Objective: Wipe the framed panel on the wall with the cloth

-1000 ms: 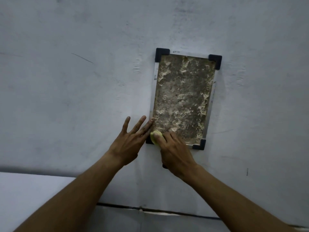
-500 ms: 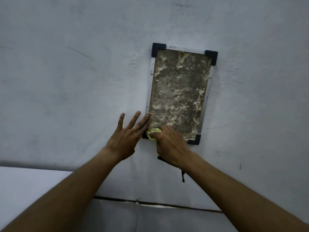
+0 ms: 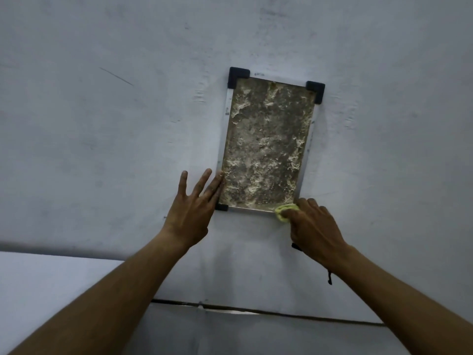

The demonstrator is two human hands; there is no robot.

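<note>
Framed panel (image 3: 266,147) on wall (image 3: 102,137): left hand (image 3: 190,213) flat, fingers spread, empty, at lower-left edge; right hand (image 3: 313,230) gripping yellow cloth (image 3: 285,211), shifted from lower-left to lower-right corner.

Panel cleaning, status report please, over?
Right hand pressing yellow cloth at framed panel bottom-right corner. Left hand open, fingers bracing left edge. Panel face crusted. Nothing blocking.

panel (image 3: 266,147) on wall (image 3: 102,149), cloth (image 3: 285,211) at its lower right corner
</note>
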